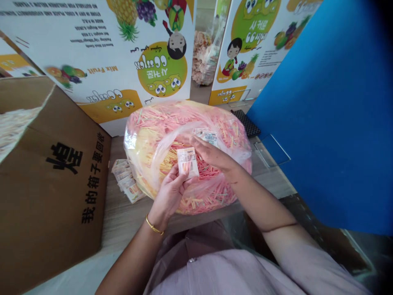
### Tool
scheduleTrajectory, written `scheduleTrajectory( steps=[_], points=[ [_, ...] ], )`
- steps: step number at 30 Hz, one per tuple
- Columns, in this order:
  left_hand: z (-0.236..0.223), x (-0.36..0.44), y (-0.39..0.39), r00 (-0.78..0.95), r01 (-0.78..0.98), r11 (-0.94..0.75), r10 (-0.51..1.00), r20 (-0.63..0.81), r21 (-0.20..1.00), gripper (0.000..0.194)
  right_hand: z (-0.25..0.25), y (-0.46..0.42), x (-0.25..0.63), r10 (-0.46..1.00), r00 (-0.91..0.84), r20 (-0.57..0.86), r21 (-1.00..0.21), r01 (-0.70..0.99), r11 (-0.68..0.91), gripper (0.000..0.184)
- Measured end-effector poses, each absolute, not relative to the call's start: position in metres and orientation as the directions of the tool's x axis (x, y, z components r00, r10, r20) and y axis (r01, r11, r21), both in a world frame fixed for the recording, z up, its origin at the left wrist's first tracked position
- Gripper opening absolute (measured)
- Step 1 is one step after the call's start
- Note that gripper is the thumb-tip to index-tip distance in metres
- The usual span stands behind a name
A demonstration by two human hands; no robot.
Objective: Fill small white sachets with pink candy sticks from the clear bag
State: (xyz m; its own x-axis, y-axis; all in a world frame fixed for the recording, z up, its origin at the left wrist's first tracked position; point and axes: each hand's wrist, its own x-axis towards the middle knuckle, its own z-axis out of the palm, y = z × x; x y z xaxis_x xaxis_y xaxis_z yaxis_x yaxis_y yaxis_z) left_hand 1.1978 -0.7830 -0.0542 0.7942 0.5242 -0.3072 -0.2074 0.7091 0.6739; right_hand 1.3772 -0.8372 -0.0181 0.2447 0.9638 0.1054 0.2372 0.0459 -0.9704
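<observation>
My left hand (172, 188) pinches a small printed packet (188, 163) with pinkish sticks visible in it, thumb across its lower edge. My right hand (210, 153) is just right of that packet, its visible fingers stretched out to the left; some fingertips are hidden. More printed packets (210, 137) show just beyond the right hand; whether it touches them I cannot tell. Under both hands sits a large clear plastic bag (144, 119), its mouth open, full of thin pink and yellow sticks (211, 192).
Several printed packets (127, 180) lie on the table left of the bag. A brown cardboard box (70, 196) stands at left, and printed white cartons (101, 45) at the back. Right are a blue panel (322, 123) and a black patterned object (245, 123).
</observation>
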Motion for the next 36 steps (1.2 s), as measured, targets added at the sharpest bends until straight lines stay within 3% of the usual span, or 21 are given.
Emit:
scheduleTrajectory(
  steps=[2,5,10,15,17,19,22,24,26,29,33,36],
  points=[
    [-0.052,1.199,-0.784,0.784,-0.221,0.699,0.542,-0.302,0.681,0.037,-0.019,-0.837,1.377,0.951,0.294,0.1,-0.97,0.241,0.027,0.057],
    [-0.049,1.197,-0.784,0.775,-0.206,0.651,0.564,-0.284,0.73,0.038,-0.019,-0.837,1.372,0.987,0.162,0.002,-0.945,0.322,-0.051,0.043],
    [-0.046,1.185,-0.785,0.733,-0.144,0.344,0.667,-0.134,0.928,0.027,-0.018,-0.84,1.356,0.993,0.112,-0.031,-0.916,0.396,-0.073,0.029],
    [-0.037,1.162,-0.794,0.683,-0.029,0.175,0.722,-0.108,0.984,0.024,-0.016,-0.843,1.344,0.997,0.072,0.03,-0.921,0.39,0.0,0.028],
    [-0.032,1.148,-0.795,0.565,-0.01,0.072,0.823,-0.053,0.997,0.022,-0.015,-0.848,1.351,0.983,0.158,0.097,-0.936,0.35,0.036,0.029],
    [-0.031,1.13,-0.787,0.34,0.005,-0.083,0.937,0.077,0.996,0.02,-0.017,-0.856,1.366,0.919,0.371,0.131,-0.942,0.337,-0.002,0.031],
    [-0.048,1.104,-0.759,-0.019,-0.003,-0.243,0.97,0.243,0.97,0.02,-0.028,-0.874,1.398,0.706,0.685,0.18,-0.843,0.477,-0.248,0.027],
    [-0.069,1.09,-0.738,-0.108,-0.029,-0.183,0.978,0.179,0.983,0.026,-0.04,-0.884,1.415,0.605,0.755,0.253,-0.687,0.581,-0.436,0.024],
    [-0.094,1.081,-0.722,-0.098,-0.004,-0.079,0.992,0.078,0.997,0.033,-0.054,-0.89,1.425,0.587,0.76,0.28,-0.542,0.63,-0.557,0.025],
    [-0.125,1.079,-0.714,0.001,0.141,0.004,1.0,-0.004,0.99,0.039,-0.073,-0.886,1.428,0.589,0.77,0.245,-0.439,0.63,-0.64,0.031],
    [-0.145,1.091,-0.713,0.045,0.512,-0.123,0.992,0.116,0.85,0.042,-0.083,-0.875,1.43,0.54,0.812,0.22,-0.504,0.569,-0.65,0.029],
    [-0.153,1.099,-0.708,0.084,0.624,-0.263,0.959,0.272,0.735,0.059,-0.084,-0.874,1.435,0.535,0.818,0.21,-0.613,0.537,-0.58,0.021]
  ],
)
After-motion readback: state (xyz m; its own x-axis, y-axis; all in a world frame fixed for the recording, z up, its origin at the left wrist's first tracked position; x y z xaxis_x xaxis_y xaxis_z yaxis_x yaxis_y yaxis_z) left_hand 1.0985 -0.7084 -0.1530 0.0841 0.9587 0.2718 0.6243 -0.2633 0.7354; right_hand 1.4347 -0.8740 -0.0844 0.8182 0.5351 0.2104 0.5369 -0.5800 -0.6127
